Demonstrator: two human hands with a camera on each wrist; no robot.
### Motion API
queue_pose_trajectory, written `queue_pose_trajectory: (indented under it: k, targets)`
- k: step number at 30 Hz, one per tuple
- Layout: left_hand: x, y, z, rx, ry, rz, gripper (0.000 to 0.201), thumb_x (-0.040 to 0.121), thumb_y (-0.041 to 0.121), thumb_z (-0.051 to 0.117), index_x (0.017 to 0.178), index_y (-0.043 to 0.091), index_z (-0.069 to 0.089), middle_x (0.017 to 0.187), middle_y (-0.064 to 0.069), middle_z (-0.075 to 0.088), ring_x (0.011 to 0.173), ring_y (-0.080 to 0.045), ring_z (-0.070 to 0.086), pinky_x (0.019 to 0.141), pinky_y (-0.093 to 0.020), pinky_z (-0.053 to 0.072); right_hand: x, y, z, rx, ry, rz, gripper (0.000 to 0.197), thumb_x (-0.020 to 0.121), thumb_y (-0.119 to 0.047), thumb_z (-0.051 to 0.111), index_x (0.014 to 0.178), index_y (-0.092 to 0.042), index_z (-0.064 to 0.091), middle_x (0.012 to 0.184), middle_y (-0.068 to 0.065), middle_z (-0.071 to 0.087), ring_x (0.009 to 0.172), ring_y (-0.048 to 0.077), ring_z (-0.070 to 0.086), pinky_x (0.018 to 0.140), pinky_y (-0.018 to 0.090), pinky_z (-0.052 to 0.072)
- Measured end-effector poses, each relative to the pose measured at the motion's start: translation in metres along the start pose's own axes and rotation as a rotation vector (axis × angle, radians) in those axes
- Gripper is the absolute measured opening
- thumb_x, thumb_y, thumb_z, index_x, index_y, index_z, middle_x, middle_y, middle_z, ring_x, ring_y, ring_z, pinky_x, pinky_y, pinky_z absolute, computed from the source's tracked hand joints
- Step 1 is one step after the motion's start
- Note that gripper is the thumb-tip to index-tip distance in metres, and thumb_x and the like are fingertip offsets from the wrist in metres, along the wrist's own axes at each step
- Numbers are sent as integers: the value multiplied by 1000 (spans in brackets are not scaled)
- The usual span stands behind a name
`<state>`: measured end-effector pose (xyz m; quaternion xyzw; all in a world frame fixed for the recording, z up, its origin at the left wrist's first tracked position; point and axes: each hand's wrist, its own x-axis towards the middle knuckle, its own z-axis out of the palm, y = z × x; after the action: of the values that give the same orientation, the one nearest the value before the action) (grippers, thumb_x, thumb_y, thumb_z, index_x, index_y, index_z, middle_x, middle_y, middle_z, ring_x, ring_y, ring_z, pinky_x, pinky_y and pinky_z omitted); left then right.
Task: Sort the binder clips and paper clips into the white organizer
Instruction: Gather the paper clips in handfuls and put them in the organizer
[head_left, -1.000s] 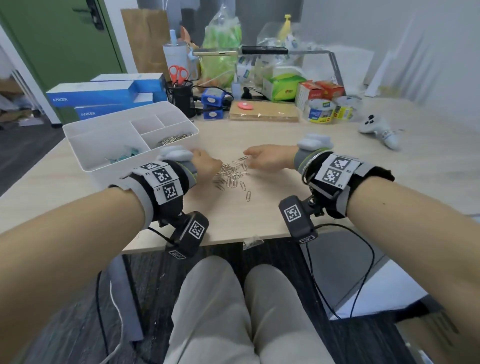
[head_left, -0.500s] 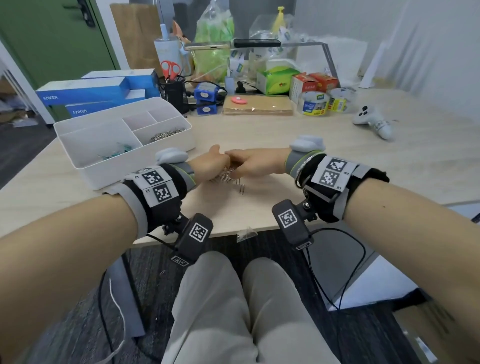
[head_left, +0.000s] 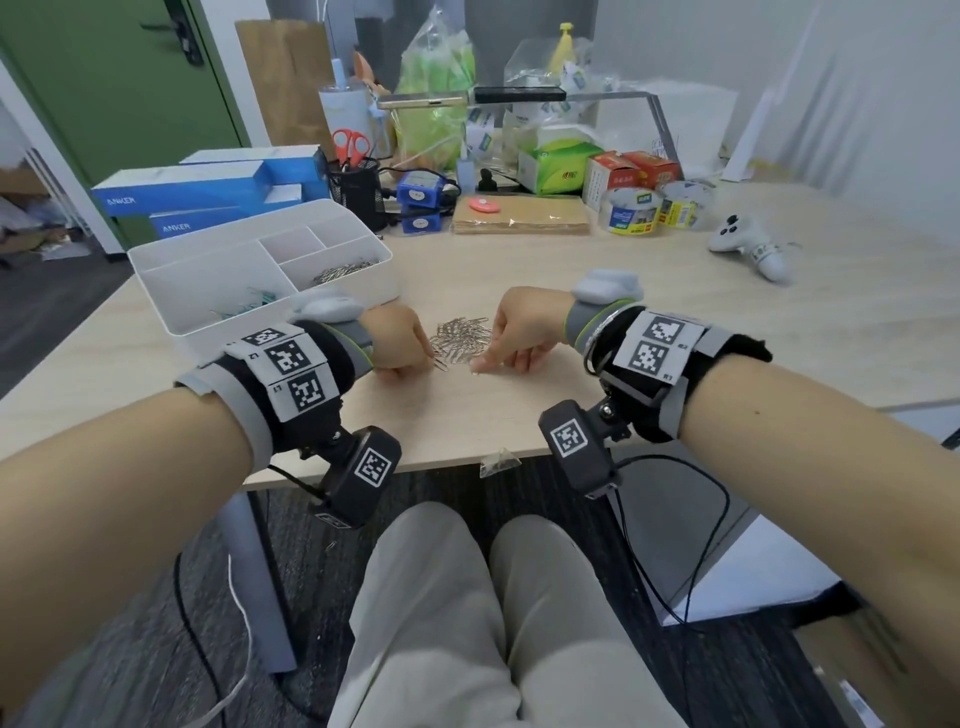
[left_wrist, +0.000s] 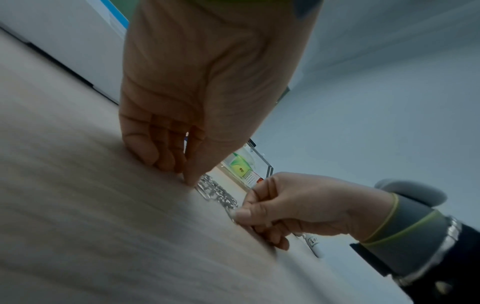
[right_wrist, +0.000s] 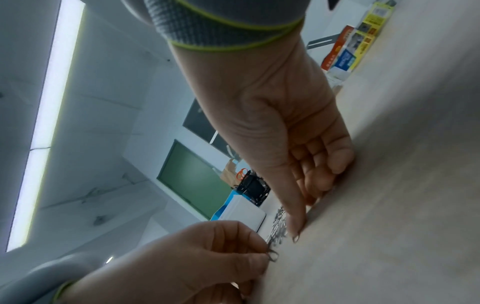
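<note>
paper clips (head_left: 462, 338) lie heaped on the table (head_left: 675, 332) between both hands. left hand (head_left: 400, 338) pinches a clip, right hand (head_left: 519, 332) curled, thumb pressing one. better scoop many together toward the white organizer (head_left: 208, 306).

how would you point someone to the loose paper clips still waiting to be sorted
Start at the white organizer on the table's left side. Just right of it, between the two hands, lies a loose heap of silver paper clips on bare wood, unlike those already inside the organizer.
</note>
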<state>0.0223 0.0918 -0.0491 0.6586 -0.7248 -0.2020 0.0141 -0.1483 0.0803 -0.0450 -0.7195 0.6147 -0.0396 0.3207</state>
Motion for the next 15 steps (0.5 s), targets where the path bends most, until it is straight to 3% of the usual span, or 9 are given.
queue_pose_trajectory:
  k: [3,5,7,9,11,13,15]
  targets:
    - [3,3,3,-61,-17,39,3,87,16,63,87,19,64,65,3,58,54,-10,52,44,-11,45,6,-4,0,43,25,2,26,78,-23,76,69,-4,60,62,6,59,52,15,56,53,24,55]
    - [3,2,2,-78,-18,37,5,86,16,65,84,19,62,67,1,59,54,-9,51,39,-8,44,7,-5,-2,27,86,-24,22,78,-18,76,71,-3,62,62,8,61,53,15,59,53,25,56]
    - [2,-1,-3,-29,-16,2,17,82,24,71,82,21,54,69,-2,62,53,-12,53,45,-13,48,7,-3,-6,17,169,-47,20,75,-18,79,77,-4,65,69,11,66,55,15,62,51,26,56]
    - [2,-5,-6,37,-29,-44,40,76,37,76,103,20,53,91,-7,69,63,-18,59,65,-25,55,5,0,-12,24,219,-55,37,69,-25,83,91,-3,63,82,14,68,59,18,63,48,25,51]
    - [3,-7,-9,15,-75,-77,78,70,42,79,133,11,45,118,-9,61,82,-22,64,80,-34,57,3,1,-14,-32,153,-15,72,65,-36,84,119,-2,53,89,13,66,63,17,62,50,24,50]
    - [4,-3,-10,53,-97,-73,90,68,48,79,138,7,40,126,-7,58,95,-25,67,87,-37,58,2,-1,-10,-145,55,31,93,63,-44,83,134,-1,41,84,9,64,62,16,61,56,24,53]
    - [8,4,-9,140,-94,-57,89,68,56,75,135,7,43,128,-7,61,92,-23,70,91,-37,55,5,-5,-5,-230,36,26,95,60,-50,83,132,-1,46,89,10,67,60,17,62,60,23,53]
